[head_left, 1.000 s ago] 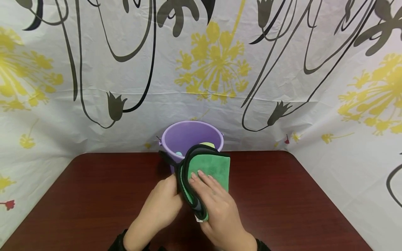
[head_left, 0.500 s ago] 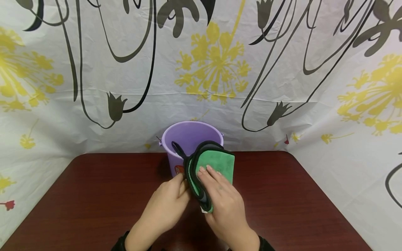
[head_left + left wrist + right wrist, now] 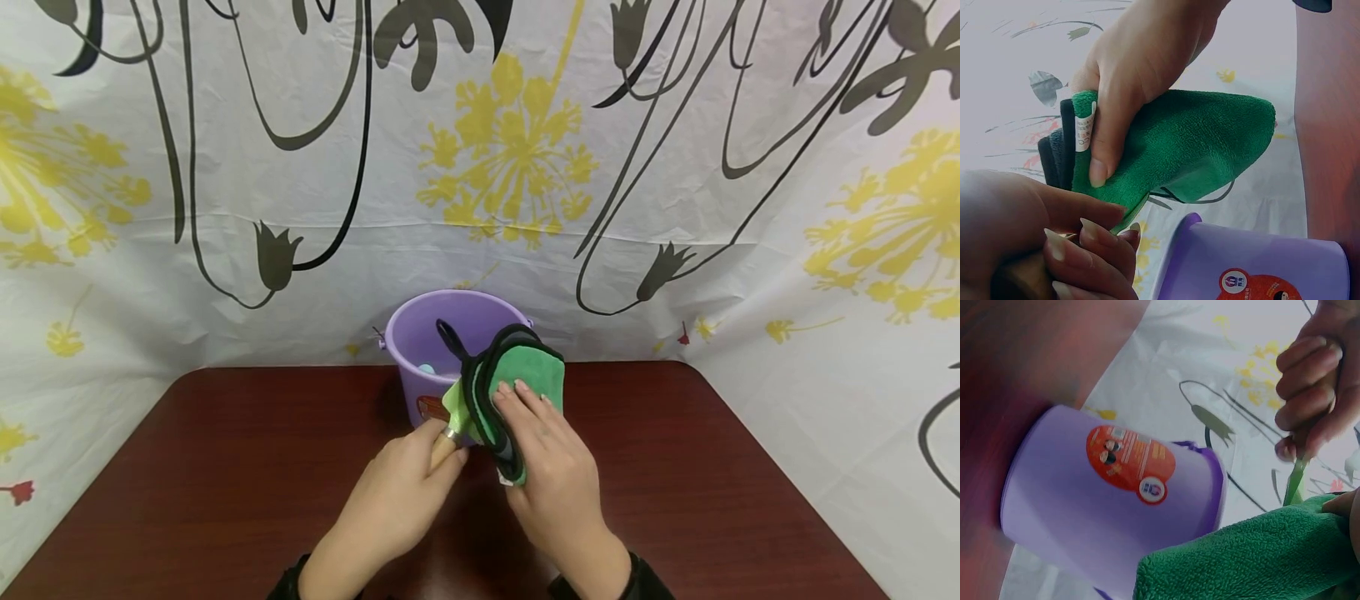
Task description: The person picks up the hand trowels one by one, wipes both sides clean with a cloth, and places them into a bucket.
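Observation:
My left hand [image 3: 393, 492] grips the wooden handle of a small light-green garden trowel [image 3: 453, 407], its fingers curled round it. The trowel's blade is partly hidden behind a folded green towel [image 3: 531, 369] with black edging and a black hanging loop. My right hand [image 3: 558, 479] holds this towel, fingers flat on one face and thumb on the other, as the left wrist view shows. The towel [image 3: 1254, 550] lies against the green blade [image 3: 1295, 481] in the right wrist view. Both are held up in front of a purple bucket [image 3: 412, 387].
The bucket stands upright at the table's far edge, a red sticker [image 3: 1129, 459] on its side. Something pale blue [image 3: 426, 368] shows inside it. The dark red-brown table [image 3: 247, 475] meets a white floral-patterned sheet [image 3: 480, 250] behind.
Both hands have shifted slightly right and forward with the towel. The trowel's blade and handle, hidden before, now show left of the towel.

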Tool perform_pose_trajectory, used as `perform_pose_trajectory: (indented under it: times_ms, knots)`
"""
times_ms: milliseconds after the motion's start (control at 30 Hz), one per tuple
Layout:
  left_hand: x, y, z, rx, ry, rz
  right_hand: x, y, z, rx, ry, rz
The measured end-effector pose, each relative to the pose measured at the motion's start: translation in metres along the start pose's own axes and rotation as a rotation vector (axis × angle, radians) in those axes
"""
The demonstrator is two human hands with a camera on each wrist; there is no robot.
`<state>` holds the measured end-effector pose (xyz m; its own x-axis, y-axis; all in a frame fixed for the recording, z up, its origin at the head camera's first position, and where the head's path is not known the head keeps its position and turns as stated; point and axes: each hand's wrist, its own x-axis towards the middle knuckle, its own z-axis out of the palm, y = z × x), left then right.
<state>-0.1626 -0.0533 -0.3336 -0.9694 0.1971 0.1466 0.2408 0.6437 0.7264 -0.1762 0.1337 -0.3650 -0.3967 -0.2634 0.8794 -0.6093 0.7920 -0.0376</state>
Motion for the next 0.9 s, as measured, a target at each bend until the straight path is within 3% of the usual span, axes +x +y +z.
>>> perform_pose_trajectory:
  times_ms: [300,600,900]
  knots:
    - [-0.001,0.0,0.002,0.021,-0.006,0.018,0.005,0.013,-0.002,-0.011,0.054,0.025]
    - [-0.002,0.001,0.003,0.014,-0.032,0.015,0.005,0.022,-0.008,-0.032,0.006,0.106]
    - [-0.004,0.0,0.002,0.016,-0.036,0.023,0.005,0.024,-0.01,0.048,-0.029,0.149]
